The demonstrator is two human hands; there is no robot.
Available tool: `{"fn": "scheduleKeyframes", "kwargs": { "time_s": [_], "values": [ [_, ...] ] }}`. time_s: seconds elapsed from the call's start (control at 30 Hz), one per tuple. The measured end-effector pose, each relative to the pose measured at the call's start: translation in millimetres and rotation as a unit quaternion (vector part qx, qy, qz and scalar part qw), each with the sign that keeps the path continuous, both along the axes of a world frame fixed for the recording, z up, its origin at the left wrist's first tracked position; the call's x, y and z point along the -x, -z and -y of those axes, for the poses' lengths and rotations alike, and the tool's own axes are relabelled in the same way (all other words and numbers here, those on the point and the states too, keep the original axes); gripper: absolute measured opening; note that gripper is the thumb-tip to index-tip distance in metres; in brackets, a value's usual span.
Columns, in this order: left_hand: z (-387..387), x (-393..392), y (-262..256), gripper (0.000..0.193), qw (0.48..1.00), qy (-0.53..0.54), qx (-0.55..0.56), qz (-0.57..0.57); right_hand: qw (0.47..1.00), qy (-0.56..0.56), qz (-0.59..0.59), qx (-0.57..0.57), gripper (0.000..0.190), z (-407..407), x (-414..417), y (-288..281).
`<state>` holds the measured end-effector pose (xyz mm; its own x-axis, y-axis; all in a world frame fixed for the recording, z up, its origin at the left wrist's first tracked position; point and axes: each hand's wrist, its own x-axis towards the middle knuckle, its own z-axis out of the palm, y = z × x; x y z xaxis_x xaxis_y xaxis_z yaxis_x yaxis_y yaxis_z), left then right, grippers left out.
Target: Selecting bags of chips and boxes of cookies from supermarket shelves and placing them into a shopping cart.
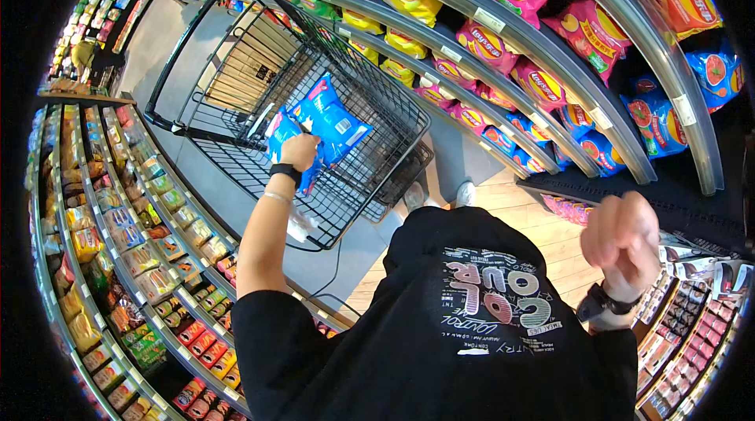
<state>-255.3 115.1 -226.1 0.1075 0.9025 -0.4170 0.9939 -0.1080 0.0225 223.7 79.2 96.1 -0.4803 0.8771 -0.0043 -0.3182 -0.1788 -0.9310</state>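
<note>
My left hand [299, 153] grips a blue chip bag [281, 126] over the black wire shopping cart [377, 144]. Beside it, a second blue chip bag [331, 121] with a barcode facing up lies within the cart's outline. The two bags touch or overlap; whether both rest on the basket floor I cannot tell. Off to the right, near the lower end of the chip shelves, my right hand [622, 232] is blurred, its fingers curled in and no object visible in it.
Chip shelves [519, 20] curve along the upper right, stocked with pink Lay's bags [486, 46], yellow and blue ones. Packaged snacks fill the shelves [141, 244] on the left. A wooden-slatted panel [250, 70] shows through the cart. Another person [82, 58] stands far off, upper left.
</note>
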Motion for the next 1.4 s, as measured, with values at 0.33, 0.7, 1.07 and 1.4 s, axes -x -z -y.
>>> {"fn": "scheduleKeyframes", "kwargs": {
  "time_s": [0.33, 0.7, 1.07, 1.4],
  "values": [
    [45, -146, -237, 0.015, 0.954, 0.155, -0.225, 0.123, 0.975, -0.137, 0.111, 0.138, 0.047, -38, 48, 96],
    [69, -267, -273, 0.025, 0.889, 0.312, -0.304, 0.140, 0.979, -0.090, 0.052, 0.173, 0.051, -36, 78, 80],
    [70, -257, -259, 0.065, 0.680, -0.181, -0.319, 0.635, 0.982, 0.030, -0.072, 0.170, 0.042, -42, 15, 43],
    [75, -279, -266, 0.052, 0.695, -0.203, -0.179, 0.666, 0.975, 0.020, -0.110, 0.193, 0.044, -32, -3, 42]
  ]
}}
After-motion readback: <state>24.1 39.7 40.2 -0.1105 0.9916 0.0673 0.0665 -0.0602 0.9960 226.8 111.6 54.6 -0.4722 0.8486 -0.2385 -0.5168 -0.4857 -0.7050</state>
